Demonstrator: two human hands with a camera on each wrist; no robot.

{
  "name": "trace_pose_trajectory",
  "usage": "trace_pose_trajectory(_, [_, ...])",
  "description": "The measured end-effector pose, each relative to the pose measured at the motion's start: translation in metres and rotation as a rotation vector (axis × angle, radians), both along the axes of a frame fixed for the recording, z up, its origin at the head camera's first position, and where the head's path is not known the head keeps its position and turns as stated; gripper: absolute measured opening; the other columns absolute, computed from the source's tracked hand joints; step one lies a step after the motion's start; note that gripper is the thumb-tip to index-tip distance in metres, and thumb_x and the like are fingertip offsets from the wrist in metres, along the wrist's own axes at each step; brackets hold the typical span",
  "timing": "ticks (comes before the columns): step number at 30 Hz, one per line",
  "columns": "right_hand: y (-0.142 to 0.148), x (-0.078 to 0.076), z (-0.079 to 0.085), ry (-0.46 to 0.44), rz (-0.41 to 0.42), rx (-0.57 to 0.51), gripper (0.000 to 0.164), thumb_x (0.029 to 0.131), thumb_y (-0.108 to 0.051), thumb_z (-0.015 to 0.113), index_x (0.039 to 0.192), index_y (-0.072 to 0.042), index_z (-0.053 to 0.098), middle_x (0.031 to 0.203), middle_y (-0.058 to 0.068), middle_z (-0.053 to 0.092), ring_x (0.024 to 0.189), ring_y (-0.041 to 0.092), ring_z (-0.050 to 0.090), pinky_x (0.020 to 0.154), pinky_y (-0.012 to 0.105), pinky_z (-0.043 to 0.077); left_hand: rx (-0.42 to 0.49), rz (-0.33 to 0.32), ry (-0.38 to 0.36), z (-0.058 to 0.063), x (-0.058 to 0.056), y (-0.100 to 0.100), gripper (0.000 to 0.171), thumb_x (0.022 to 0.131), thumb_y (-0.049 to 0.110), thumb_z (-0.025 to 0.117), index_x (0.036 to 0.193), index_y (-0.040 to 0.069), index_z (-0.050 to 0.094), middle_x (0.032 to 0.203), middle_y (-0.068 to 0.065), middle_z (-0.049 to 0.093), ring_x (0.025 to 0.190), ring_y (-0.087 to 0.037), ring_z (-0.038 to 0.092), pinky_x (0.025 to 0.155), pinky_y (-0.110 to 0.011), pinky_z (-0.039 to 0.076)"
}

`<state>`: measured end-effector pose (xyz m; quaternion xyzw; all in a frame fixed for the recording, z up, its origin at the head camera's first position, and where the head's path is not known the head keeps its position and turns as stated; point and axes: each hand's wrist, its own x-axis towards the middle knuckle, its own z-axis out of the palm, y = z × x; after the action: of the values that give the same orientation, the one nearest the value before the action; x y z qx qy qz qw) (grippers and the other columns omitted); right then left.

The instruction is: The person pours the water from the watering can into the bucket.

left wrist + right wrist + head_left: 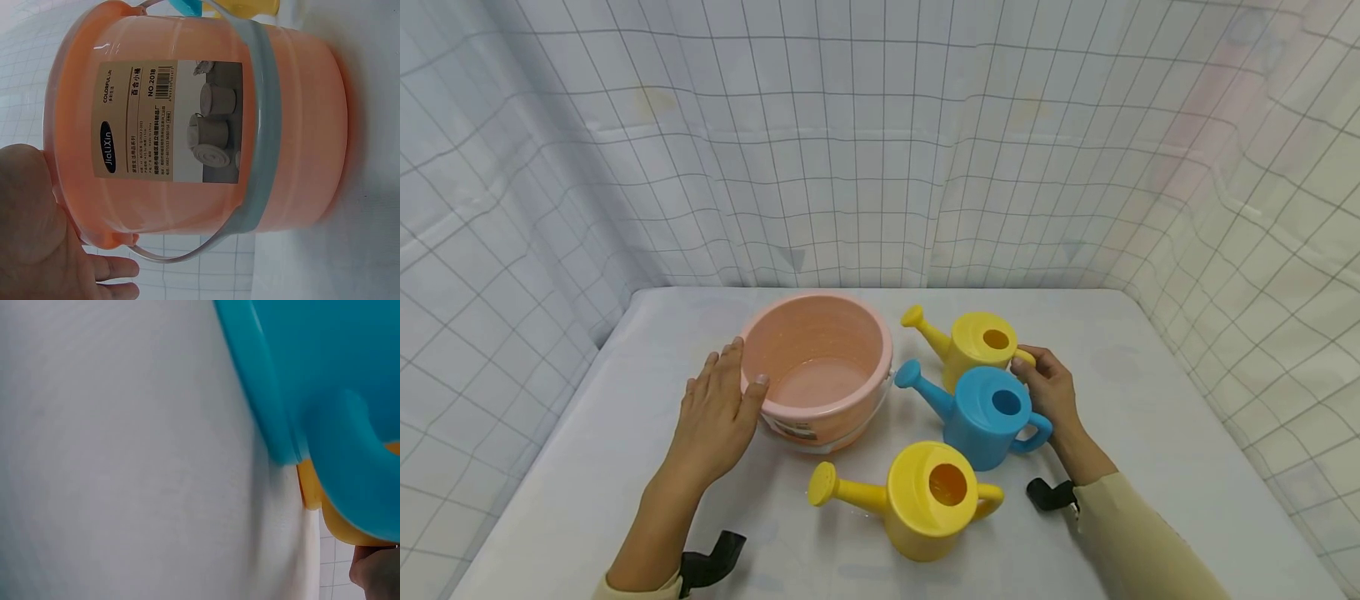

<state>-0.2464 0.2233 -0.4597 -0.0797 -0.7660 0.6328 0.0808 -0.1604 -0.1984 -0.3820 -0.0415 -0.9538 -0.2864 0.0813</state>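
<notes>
In the head view, my left hand [715, 425] rests against the left rim of a pink plastic bucket [842, 425], fingers straight and thumb over the edge. The left wrist view shows the bucket's paper label [134, 125] and its lowered handle [265, 125]. At the back right, my right hand [1051, 390] grips the handle of the far yellow watering can [973, 337]. A blue watering can [977, 417] stands just in front of it and fills much of the right wrist view, where only part of the right hand [381, 575] shows.
A second yellow watering can [917, 496] stands nearest the front, its spout pointing left. All the spouts point toward the bucket side. The white table [1150, 400] is bounded by white grid-patterned sheets [880, 167] at the back and sides. Black wrist mounts [715, 560] sit on both forearms.
</notes>
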Motion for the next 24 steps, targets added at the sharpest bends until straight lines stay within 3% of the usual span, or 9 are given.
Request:
trace_pose_trajectory(6, [0.003,0.0,0.0,0.001,0.01,-0.006,0.039,0.091,-0.036,0.062,0.122,-0.012,0.059,0.103,-0.011,0.061,0.099,0.009,0.054,0.096,0.029,0.041,-0.006,-0.005,-0.006,0.0,-0.002,0.0,0.069,0.101,0.049,0.027,0.153,0.012,0.002,0.158,-0.021,0.013,0.146,-0.044,0.003,0.109,-0.069,0.003])
trace_pose_trajectory(12, [0.006,0.003,0.006,0.008,-0.022,0.033,0.043,0.092,-0.039,0.059,0.127,-0.014,0.057,0.124,0.0,0.059,0.111,0.008,0.051,0.11,0.043,0.034,-0.015,-0.01,-0.011,0.0,-0.003,-0.003,0.069,0.101,0.049,0.027,0.153,0.011,0.002,0.157,-0.023,0.01,0.146,-0.043,0.0,0.109,-0.069,0.003])
trace_pose_trajectory(16, [0.008,0.007,0.016,0.034,-0.039,0.015,0.043,0.094,-0.038,0.056,0.128,-0.012,0.056,0.13,0.007,0.056,0.114,0.008,0.051,0.11,0.04,0.036,-0.006,-0.019,-0.011,0.001,-0.003,-0.006,0.069,0.101,0.048,0.028,0.153,0.011,0.002,0.157,-0.025,0.008,0.146,-0.043,-0.002,0.109,-0.069,0.003])
trace_pose_trajectory(20, [0.008,0.014,0.029,0.05,-0.076,-0.011,0.039,0.095,-0.036,0.055,0.126,-0.014,0.057,0.128,0.005,0.056,0.112,0.007,0.051,0.106,0.033,0.038,-0.001,-0.02,0.006,0.001,-0.002,-0.007,0.071,0.1,0.048,0.031,0.153,0.008,0.003,0.157,-0.025,0.009,0.146,-0.043,-0.002,0.11,-0.068,0.003])
trace_pose_trajectory(24, [0.007,0.025,0.041,0.063,-0.098,0.003,0.037,0.095,-0.036,0.055,0.125,-0.014,0.058,0.126,0.002,0.058,0.113,0.006,0.051,0.107,0.037,0.037,-0.01,-0.003,0.043,0.001,0.0,-0.008,0.073,0.1,0.047,0.033,0.153,0.006,0.003,0.157,-0.024,0.01,0.147,-0.041,-0.001,0.111,-0.067,0.003])
